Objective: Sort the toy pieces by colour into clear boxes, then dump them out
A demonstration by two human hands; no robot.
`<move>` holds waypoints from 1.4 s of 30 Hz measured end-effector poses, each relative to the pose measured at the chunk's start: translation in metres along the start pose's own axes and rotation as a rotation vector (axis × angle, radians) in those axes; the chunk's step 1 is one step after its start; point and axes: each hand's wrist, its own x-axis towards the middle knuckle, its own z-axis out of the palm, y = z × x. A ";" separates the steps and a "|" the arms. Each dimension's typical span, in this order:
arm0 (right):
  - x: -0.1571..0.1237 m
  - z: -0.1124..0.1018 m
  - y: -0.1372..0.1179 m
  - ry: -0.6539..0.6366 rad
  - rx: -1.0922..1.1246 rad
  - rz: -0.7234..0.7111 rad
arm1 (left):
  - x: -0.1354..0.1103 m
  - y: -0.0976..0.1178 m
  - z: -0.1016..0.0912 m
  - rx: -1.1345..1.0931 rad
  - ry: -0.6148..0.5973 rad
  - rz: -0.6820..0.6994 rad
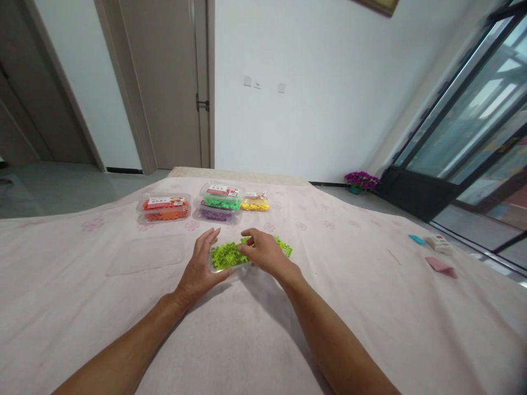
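A clear plastic box full of lime-green interlocking plastic pieces rests on the cloth in front of me. My left hand grips its left end, thumb along the near side and fingers behind. Over the right end of the box is my right hand, its fingers curled in at the green pieces. What lies between those fingertips is too small to make out. More lime-green pieces show just beyond the right hand, which partly hides them.
Behind stand closed boxes of orange-red, green, purple and yellow pieces, green stacked on purple. A clear lid lies left. Far right are a pink cloth, a white packet and a blue item.
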 end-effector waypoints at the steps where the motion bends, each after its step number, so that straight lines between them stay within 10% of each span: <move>1: 0.000 0.000 -0.001 -0.001 -0.002 -0.015 | 0.000 0.001 0.000 0.011 -0.002 -0.004; 14: -0.002 0.001 0.000 -0.141 -0.189 -0.283 | -0.001 0.001 -0.003 -0.033 -0.060 -0.127; 20: 0.017 -0.034 0.057 0.154 -0.286 0.027 | 0.000 0.003 -0.004 -0.041 -0.083 -0.193; 24: 0.018 -0.042 0.088 0.093 -0.399 0.188 | 0.001 0.001 -0.004 -0.022 -0.036 -0.178; 42: 0.022 -0.018 0.098 0.218 -0.124 0.117 | 0.002 -0.009 -0.014 0.029 -0.035 -0.141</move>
